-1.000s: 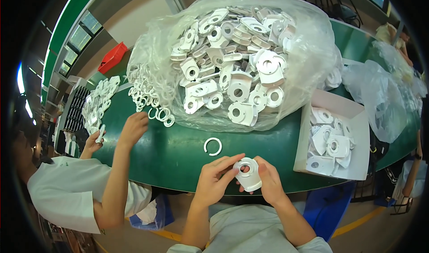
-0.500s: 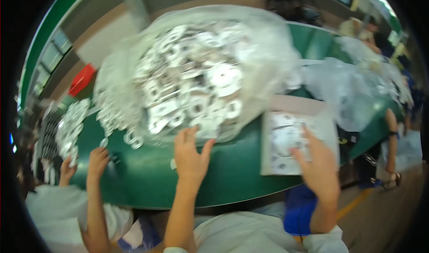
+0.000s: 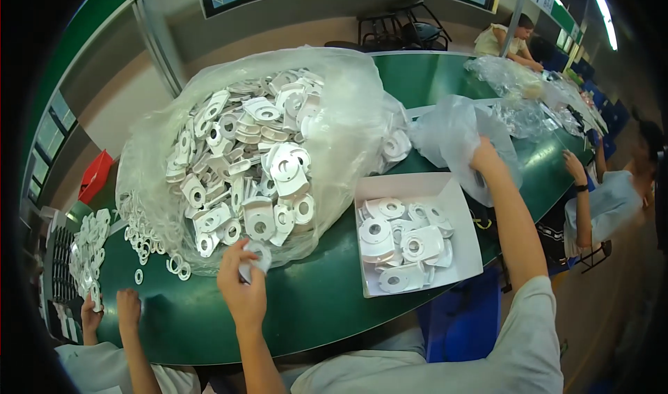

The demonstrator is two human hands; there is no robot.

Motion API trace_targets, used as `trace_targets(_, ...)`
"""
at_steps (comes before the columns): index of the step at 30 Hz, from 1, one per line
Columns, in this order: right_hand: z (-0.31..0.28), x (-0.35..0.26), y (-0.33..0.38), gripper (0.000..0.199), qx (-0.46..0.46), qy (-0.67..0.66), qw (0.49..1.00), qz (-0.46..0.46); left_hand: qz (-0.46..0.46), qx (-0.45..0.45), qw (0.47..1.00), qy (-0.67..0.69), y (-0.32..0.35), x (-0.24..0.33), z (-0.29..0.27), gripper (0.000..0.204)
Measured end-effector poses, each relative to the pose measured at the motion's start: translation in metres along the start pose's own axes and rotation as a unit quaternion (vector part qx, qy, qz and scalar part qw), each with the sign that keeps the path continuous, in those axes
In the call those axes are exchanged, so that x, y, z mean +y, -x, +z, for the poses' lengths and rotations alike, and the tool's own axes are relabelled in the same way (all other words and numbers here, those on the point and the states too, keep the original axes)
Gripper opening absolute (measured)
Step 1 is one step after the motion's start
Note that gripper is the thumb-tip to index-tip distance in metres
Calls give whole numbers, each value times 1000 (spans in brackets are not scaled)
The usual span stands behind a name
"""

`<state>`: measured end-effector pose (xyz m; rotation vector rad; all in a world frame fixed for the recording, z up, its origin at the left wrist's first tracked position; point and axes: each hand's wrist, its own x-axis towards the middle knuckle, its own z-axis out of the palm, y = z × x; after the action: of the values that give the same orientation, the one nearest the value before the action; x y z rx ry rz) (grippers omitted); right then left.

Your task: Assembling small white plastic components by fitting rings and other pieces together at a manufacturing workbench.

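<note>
My left hand [image 3: 241, 281] is closed on a white plastic part [image 3: 260, 256] with a round end, at the near edge of a large clear bag [image 3: 351, 91]. That bag lies open, heaped with similar white plastic parts [image 3: 259, 216] that have ring-shaped holes. To the right, my right hand [image 3: 486, 156] reaches to a smaller translucent bag [image 3: 445, 126], whose film hides the fingers. Between my arms stands a white open box [image 3: 463, 241], holding several of the same white parts [image 3: 421, 243].
At the left, a co-worker's hands [image 3: 128, 309] work near loose white rings [image 3: 139, 276] and a pile of white parts [image 3: 89, 244]. A red bin [image 3: 95, 176] stands behind. More plastic bags [image 3: 522, 108] lie along the green table [image 3: 410, 74]. Other people sit farther right.
My right hand has left the box and moved up and right to the smaller bag. My left hand now grips a white part. The view has shifted and sharpened.
</note>
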<state>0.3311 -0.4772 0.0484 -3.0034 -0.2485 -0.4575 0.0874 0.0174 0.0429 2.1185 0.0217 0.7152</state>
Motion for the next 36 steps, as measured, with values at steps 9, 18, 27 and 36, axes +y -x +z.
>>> trace_targets(9,5,-106,-18,24,65,72,993,-60,-246,-56,929,271,79,15,-22,60)
trace_targets(18,42,-14,-39,34,49,-7,999,-2,-246,-50,911,327,92,8,-17,61)
trace_targets(27,-93,-64,100,25,45,-383,906,176,-309,-23,823,476,101,21,7,52)
trace_targets(36,-127,-217,195,16,-3,-585,801,128,-282,-60,819,496,103,44,16,53)
